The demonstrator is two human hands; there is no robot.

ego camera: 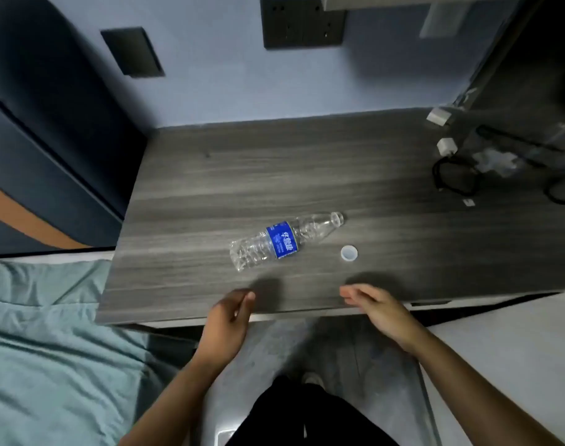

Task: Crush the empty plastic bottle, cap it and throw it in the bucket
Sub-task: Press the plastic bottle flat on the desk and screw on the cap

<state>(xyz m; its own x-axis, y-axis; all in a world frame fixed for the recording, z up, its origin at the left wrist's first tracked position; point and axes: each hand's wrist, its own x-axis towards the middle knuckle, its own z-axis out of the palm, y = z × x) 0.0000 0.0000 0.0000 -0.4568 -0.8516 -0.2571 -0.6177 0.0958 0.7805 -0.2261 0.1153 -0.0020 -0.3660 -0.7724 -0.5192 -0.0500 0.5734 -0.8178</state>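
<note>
I see the clear plastic bottle with blue label point(282, 241) lying uncapped mid-frame on the grey wood-grain desk point(210, 194), small white cap point(349, 253) beside it. Left hand point(228, 320) and right hand point(376, 305), both empty and loosely spread, hover below it at the desk's near edge.

Bottle point(284, 241) lies on desk point(191, 194), cap point(349, 253) just right.

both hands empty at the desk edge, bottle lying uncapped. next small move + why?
Probably reach the left hand forward to the clear plastic bottle with the blue label. It lies on its side on the grey wood-grain desk, mouth open, looking uncrushed, and its base end is nearest that hand. The small white round cap sits apart, closer to the right hand, so capping comes later.
</note>
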